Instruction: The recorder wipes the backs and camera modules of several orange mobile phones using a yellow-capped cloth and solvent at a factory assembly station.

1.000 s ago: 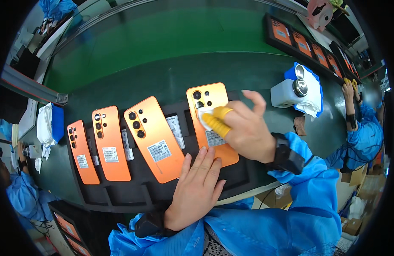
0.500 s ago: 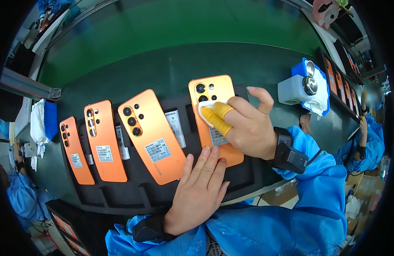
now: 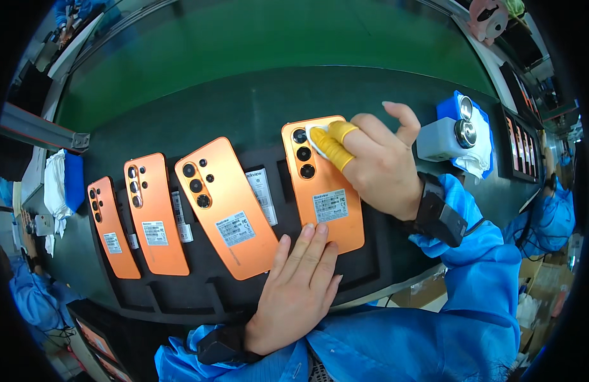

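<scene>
An orange phone (image 3: 345,234) lies back up at the right end of a black tray (image 3: 186,299), with a label on its back. My right hand (image 3: 387,172), in yellow finger cots (image 3: 330,148), presses a folded white cloth (image 3: 314,141) against it beside the upper camera lenses (image 3: 303,153). Flat on the phone's lower edge, the fingers of my left hand (image 3: 293,296) lie stretched out. To the left, three more orange phones rest tilted on the tray: a near one (image 3: 227,207), a middle one (image 3: 155,213) and a far-left one (image 3: 113,229).
At right on the dark green table (image 3: 243,102), a white bottle with a metal top (image 3: 438,139) stands beside a blue bin of white cloths (image 3: 478,143). Another blue bin (image 3: 74,181) with cloths is at left. Beyond the right bin lies a tray of phones (image 3: 520,146), near a blue-sleeved person (image 3: 552,210).
My right hand has slid the cloth up the phone toward its top lens, uncovering the lower lenses and label. My left hand stays put. The phone tray at far right has shifted.
</scene>
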Demonstrator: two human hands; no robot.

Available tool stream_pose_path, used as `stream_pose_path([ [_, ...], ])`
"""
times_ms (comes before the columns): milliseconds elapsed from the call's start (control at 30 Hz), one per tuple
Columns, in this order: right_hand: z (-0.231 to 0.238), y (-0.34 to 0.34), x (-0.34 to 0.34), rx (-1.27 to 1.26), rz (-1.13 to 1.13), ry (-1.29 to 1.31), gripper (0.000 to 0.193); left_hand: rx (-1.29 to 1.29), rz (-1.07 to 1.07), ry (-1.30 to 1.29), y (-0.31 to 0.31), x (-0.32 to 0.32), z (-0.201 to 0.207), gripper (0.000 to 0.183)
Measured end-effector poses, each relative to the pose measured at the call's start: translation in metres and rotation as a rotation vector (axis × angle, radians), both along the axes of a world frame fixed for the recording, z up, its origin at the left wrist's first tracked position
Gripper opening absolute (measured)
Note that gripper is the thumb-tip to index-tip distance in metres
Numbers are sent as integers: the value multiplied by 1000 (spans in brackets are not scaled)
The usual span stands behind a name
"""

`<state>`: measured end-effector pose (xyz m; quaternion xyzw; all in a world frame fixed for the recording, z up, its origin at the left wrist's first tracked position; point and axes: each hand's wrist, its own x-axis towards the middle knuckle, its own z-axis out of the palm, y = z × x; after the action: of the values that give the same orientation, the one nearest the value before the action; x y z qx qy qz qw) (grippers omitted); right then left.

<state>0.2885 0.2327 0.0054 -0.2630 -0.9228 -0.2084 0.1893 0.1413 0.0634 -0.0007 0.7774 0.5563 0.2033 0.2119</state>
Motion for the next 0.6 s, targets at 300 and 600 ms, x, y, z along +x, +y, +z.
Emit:
stream_pose_path([
  [300,0,16,-4,7,69,54,17,-7,-3,65,-5,1,0,49],
  [600,-4,15,-11,24,131,159,15,-22,-8,65,-2,1,2,49],
])
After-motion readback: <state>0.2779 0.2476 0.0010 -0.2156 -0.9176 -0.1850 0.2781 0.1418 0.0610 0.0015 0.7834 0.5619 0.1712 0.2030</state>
